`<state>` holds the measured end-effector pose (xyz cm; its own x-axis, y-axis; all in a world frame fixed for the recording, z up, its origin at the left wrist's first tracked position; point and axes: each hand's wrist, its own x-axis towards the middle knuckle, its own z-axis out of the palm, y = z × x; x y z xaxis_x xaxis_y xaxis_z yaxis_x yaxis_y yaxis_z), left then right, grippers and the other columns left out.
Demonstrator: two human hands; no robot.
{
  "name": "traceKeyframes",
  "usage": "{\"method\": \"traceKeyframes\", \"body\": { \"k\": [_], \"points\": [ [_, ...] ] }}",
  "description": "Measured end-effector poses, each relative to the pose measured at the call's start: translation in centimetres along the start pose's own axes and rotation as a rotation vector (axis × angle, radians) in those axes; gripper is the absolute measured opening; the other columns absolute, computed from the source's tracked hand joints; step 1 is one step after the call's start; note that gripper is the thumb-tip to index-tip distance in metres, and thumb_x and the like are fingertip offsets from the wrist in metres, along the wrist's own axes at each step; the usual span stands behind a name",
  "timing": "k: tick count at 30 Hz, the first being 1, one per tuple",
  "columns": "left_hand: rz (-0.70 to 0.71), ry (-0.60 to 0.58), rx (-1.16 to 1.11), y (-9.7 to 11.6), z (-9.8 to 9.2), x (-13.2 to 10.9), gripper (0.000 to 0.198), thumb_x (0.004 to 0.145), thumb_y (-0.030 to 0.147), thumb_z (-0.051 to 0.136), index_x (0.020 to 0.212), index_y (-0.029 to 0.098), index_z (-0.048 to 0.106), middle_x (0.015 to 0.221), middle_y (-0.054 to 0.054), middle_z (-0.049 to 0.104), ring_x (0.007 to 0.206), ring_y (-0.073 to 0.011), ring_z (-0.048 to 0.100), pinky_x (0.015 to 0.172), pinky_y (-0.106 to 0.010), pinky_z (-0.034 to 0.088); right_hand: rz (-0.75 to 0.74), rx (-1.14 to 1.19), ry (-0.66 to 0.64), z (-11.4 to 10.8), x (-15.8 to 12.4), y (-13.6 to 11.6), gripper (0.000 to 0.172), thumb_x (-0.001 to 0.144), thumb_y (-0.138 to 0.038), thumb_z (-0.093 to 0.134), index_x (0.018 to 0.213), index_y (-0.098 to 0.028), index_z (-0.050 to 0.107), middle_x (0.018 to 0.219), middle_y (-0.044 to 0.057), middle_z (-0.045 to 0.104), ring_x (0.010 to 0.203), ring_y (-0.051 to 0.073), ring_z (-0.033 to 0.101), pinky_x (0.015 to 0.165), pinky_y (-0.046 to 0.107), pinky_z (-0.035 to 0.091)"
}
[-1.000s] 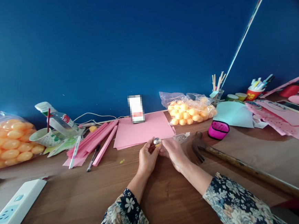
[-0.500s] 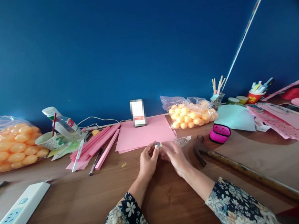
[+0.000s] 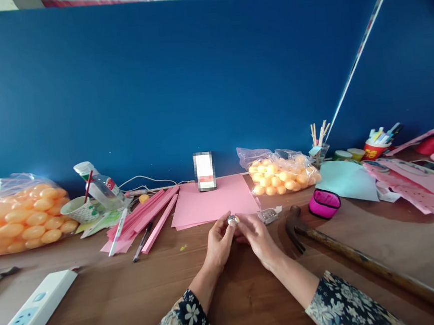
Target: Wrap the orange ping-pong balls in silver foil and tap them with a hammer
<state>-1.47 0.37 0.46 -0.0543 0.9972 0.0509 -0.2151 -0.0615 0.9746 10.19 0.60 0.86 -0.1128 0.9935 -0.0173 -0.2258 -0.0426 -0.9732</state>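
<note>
A small shiny silver round piece (image 3: 233, 220), too small to tell its exact kind, sits between my fingertips over the table. My left hand (image 3: 220, 241) pinches it between thumb and fingers from the left. From the other side, the thumb and forefinger of my right hand (image 3: 258, 239) close on its right edge. The rest of the right fingers curl behind and are partly hidden. Just beyond the right hand lies a small clear plastic packet (image 3: 270, 215) with silvery bits in it. Pink paper sheets (image 3: 214, 202) lie flat beyond both hands.
A hammer (image 3: 344, 245) lies to the right, near a magenta pouch (image 3: 324, 204). Bags of orange balls stand left (image 3: 29, 217) and right (image 3: 278, 175). Pink strips (image 3: 142, 213), pens and a power strip (image 3: 36, 307) are on the left. A blurred-out upright phone-like item (image 3: 204, 172) leans at the wall.
The camera view has tilted up slightly, so everything sits lower. My right thumb and fingers have closed in on the silver piece; the left hand keeps its pinch.
</note>
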Motion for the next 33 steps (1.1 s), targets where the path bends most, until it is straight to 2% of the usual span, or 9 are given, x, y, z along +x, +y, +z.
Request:
{"method": "traceKeyframes", "body": {
  "k": [6,9,14,19,28,33],
  "points": [
    [0.047,0.000,0.077,0.2,-0.1,0.0,0.041,0.072,0.032,0.062,0.110,0.016,0.058,0.104,-0.009,0.065,0.097,-0.0219,0.059,0.087,-0.035,0.045,-0.005,-0.004,-0.028,0.1,-0.1,-0.3,0.039,0.070,-0.044,0.064,0.100,-0.020,0.058,0.093,0.007,0.065,0.080,0.022,0.063,0.062,0.031,0.052],
    [0.038,-0.004,0.030,0.0,-0.1,0.0,0.039,0.072,0.032,0.063,0.107,0.016,0.059,0.103,-0.009,0.065,0.096,-0.0217,0.059,0.086,-0.034,0.046,0.018,0.025,-0.021,0.1,-0.1,-0.2,0.038,0.069,-0.041,0.066,0.099,-0.020,0.058,0.091,0.005,0.065,0.078,0.019,0.062,0.061,0.028,0.050],
    [-0.056,-0.016,-0.178,-0.2,0.0,0.0,0.040,0.075,0.036,0.059,0.110,0.015,0.057,0.102,-0.009,0.064,0.090,-0.0199,0.060,0.082,-0.034,0.048,0.084,0.349,0.085,-0.4,0.3,-0.2,0.019,0.071,-0.034,0.063,0.080,-0.019,0.056,0.071,-0.002,0.056,0.057,0.008,0.051,0.048,0.018,0.040],
    [-0.108,0.026,-0.301,-0.1,-0.2,0.0,0.044,0.077,0.039,0.056,0.112,0.014,0.056,0.090,-0.008,0.064,0.071,-0.0137,0.061,0.069,-0.028,0.050,0.171,0.556,0.051,-1.0,0.7,-0.3,0.013,0.074,-0.030,0.057,0.072,-0.019,0.050,0.063,-0.005,0.046,0.049,0.006,0.042,0.043,0.017,0.033],
    [-0.143,0.007,-0.377,0.6,-0.3,-0.2,0.039,0.077,0.038,0.056,0.104,0.011,0.059,0.080,-0.007,0.063,0.066,-0.0124,0.059,0.062,-0.025,0.049,0.197,0.556,0.032,-1.0,0.5,-0.4,0.013,0.073,-0.030,0.057,0.074,-0.018,0.052,0.063,-0.005,0.046,0.049,0.006,0.041,0.044,0.017,0.032],
    [-0.148,0.026,-0.418,0.7,-0.4,0.0,0.037,0.073,0.035,0.061,0.104,0.013,0.061,0.086,-0.006,0.061,0.067,-0.0099,0.057,0.064,-0.023,0.049,0.149,0.413,0.022,-0.6,0.4,-0.4,0.015,0.073,-0.032,0.057,0.075,-0.018,0.052,0.063,-0.005,0.047,0.048,0.006,0.040,0.043,0.017,0.030]
  ]
}}
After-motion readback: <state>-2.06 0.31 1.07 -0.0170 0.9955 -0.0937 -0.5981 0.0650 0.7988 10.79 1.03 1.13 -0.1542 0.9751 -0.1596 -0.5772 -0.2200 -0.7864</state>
